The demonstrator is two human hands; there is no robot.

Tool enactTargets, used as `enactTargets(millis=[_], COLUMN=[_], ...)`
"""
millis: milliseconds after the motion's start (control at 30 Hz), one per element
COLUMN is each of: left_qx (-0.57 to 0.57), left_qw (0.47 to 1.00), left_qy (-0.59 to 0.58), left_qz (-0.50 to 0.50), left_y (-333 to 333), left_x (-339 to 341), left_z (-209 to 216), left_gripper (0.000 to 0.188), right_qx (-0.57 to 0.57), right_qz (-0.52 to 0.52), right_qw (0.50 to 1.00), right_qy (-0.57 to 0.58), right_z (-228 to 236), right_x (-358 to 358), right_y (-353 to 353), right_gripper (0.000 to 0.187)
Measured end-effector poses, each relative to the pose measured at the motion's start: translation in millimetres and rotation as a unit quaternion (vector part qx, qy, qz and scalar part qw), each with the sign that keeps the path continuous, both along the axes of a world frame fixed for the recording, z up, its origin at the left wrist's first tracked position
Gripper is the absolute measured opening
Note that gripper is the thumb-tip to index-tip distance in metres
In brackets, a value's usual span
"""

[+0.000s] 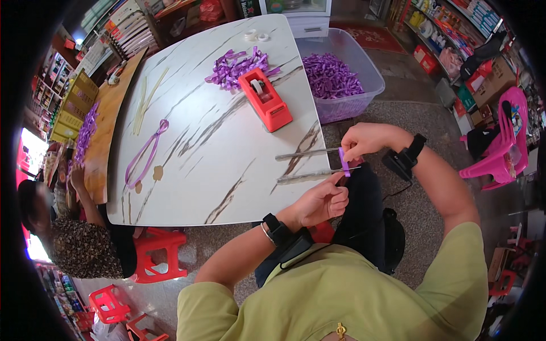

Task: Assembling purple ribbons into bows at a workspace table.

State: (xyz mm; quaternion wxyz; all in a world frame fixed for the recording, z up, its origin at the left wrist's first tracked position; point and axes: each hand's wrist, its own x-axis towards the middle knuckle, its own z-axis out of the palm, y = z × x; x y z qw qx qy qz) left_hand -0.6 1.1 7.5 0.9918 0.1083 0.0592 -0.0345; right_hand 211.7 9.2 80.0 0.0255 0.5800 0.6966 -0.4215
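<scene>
At the counter's (187,170) near edge, the left hand (323,202) gripped the lower of two metal rods (310,177), while the right hand (364,141) pinched a purple ribbon strip (343,161) stretched between them. How the ribbon was fastened was too small to tell. Beyond lay a red tape dispenser (265,99), loose ribbon pieces (234,67) and a clear bin (364,102), partly hidden by the counter.

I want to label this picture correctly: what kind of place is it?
Probably a small shop used as a workspace: stocked shelves line the walls, and a marble-look table holds a tape dispenser and purple ribbons.
</scene>
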Motion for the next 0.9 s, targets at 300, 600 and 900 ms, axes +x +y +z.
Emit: enactTargets(millis=[300, 600, 900], left_qx=[0.000, -0.014, 0.006], left_qw=[1.000, 1.000, 1.000], left_qy=[0.008, -0.002, 0.006], left_qz=[0.007, 0.003, 0.009], left_y=[-0.2, -0.6, -1.6], left_x=[0.8, 1.2, 1.7], left_z=[-3.6, -4.8, -3.9], left_gripper=[0.048, 0.054, 0.039], right_qx=[0.009, 0.043, 0.196], right_qz=[0.022, 0.025, 0.006], right_qw=[0.997, 0.991, 0.922], right_qy=[-0.071, -0.124, -0.335], right_z=[-3.7, -6.1, -0.4], right_x=[-3.2, -6.4, -23.8], right_y=[5.7, 5.2, -14.3], right_gripper=[0.026, 0.026, 0.038])
